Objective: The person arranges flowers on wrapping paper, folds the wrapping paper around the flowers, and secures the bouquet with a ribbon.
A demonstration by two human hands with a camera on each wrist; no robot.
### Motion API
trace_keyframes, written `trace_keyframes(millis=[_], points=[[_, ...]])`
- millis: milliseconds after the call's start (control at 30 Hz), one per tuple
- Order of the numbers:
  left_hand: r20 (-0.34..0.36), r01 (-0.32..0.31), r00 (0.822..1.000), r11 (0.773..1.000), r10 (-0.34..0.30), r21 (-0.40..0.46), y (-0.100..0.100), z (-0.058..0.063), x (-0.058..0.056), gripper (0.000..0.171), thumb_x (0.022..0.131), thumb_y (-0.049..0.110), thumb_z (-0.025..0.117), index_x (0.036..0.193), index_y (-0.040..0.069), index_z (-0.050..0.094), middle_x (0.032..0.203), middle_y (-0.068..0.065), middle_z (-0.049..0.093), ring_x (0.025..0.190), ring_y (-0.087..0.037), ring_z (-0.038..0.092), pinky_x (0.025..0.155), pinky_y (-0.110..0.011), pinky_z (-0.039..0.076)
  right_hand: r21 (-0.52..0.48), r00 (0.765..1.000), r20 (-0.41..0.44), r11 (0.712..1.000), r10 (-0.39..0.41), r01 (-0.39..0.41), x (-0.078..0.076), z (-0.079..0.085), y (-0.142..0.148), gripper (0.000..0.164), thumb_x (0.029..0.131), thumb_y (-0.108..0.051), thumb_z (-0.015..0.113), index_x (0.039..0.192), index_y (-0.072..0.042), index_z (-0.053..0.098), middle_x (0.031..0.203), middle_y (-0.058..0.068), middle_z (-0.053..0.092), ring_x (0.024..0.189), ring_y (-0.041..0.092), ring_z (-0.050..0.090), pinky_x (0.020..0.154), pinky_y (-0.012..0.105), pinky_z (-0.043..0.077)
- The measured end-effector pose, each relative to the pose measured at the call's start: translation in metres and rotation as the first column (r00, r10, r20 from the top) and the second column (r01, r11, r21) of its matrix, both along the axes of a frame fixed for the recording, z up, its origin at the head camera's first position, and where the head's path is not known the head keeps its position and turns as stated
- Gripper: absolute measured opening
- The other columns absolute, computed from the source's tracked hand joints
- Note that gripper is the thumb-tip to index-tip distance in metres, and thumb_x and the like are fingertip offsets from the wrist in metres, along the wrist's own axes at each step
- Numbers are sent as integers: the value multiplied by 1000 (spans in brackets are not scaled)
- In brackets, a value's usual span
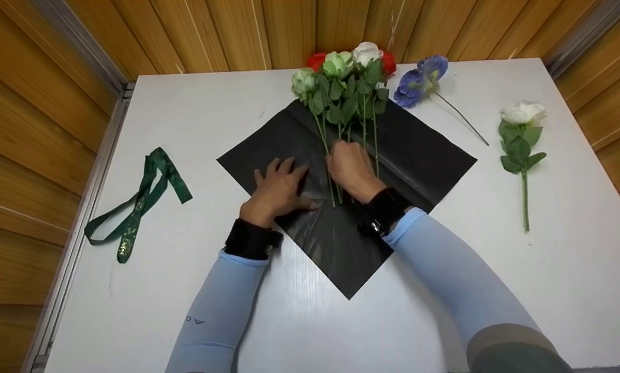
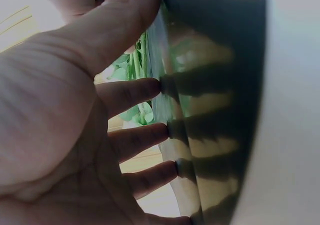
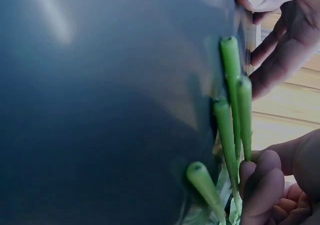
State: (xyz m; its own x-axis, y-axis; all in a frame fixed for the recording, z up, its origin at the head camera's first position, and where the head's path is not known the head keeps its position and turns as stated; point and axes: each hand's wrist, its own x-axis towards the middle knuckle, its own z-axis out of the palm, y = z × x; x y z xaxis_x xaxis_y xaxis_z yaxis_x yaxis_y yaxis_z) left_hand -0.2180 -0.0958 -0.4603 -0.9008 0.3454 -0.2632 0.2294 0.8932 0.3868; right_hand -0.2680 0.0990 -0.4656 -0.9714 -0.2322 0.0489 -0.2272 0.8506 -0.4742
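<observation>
Arranging, seemingly, red, white and pale-green long-stemmed flowers on a glossy black wrapping sheet, white desk beneath: right hand, fingers clamped on green stems; left hand, fingers apart, touching the sheet; next move presumably calls for evening stem ends.

I'm seeing bare hands on the head feed, left hand and right hand. Both wrists are wearing wide black bands. Left band is carrying a small black block on its inner side; right band is showing a small shiny spot. Forearms are sporting smooth light-blue sleeves. Left sleeve is bearing a tiny dark marking, too small for me to be reading, and a thin line is crossing below it. Right sleeve is running under a dark grey-green upper sleeve with a taupe hem.
</observation>
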Motion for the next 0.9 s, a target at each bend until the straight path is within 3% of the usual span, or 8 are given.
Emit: trace_keyframes(millis=[233, 500, 700, 900], points=[[9, 0, 1000, 1000, 0, 10, -1, 0, 0, 97, 87, 59, 81, 165, 22, 38, 174, -15, 24, 161, -46, 13, 120, -80, 11, 40, 1000, -2, 999, 26, -26, -1, 0, -1, 38, 103, -10, 51, 66, -16, 45, 56, 0, 42, 46, 19, 46, 45, 32, 38], [13, 2, 1000, 1000, -2, 12, -1, 0, -1, 98, 87, 60, 81, 165, 22, 38, 175, -15, 23, 161, -46, 12, 120, -80, 11, 58, 1000, 19, 998, 7, -8, 0, 1, -1, 32, 106, -19, 57, 75, -11, 58, 61, 7, 53, 53, 27, 58, 50, 36, 44], [4, -3, 1000, 1000, 3, 5, -1, 0, -1, 98, 86, 59, 82, 165, 21, 38, 174, -16, 24, 161, -46, 13, 120, -80, 12, 82, 1000, -25, 996, 19, -17, -2, -1, -1, 46, 103, -14, 55, 59, -17, 42, 54, 2, 42, 48, 24, 50, 46, 34, 39], [3, -5, 1000, 1000, 5, 12, -1, -1, -1, 99, 86, 59, 82, 166, 20, 38, 174, -16, 24, 161, -46, 13, 120, -80, 12, 85, 999, -46, 996, 24, -20, -6, -2, 0, 47, 101, -9, 53, 58, -18, 38, 53, 0, 36, 46, 22, 46, 46, 34, 38]])
